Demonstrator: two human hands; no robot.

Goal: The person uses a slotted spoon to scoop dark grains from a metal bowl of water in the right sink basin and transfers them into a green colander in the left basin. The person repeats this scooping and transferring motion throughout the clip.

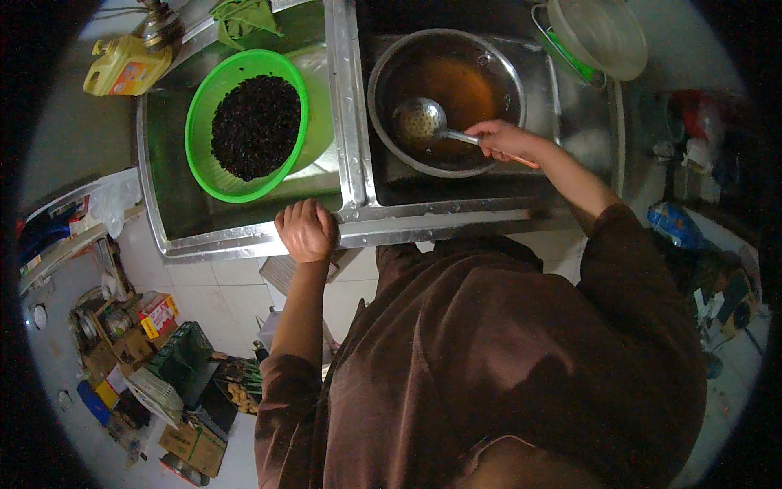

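My right hand (508, 142) grips the handle of a metal perforated skimmer ladle (421, 119). The ladle's bowl is over the left part of a large steel basin (380, 147) that contains brownish liquid. This basin stands in the right compartment of a stainless-steel double sink (354, 110). My left hand (306, 231) is curled over the sink's front rim, just below the left compartment. In that compartment a green plastic colander (194, 165) holds a heap of small dark beans or seeds (256, 125).
A yellow jug (125, 68) stands beyond the sink's left corner, near a green cloth or leaf (244, 21). A translucent bowl (602, 40) is at the right rear. Cardboard boxes (194, 446) and a dark green crate (183, 351) crowd the floor at left.
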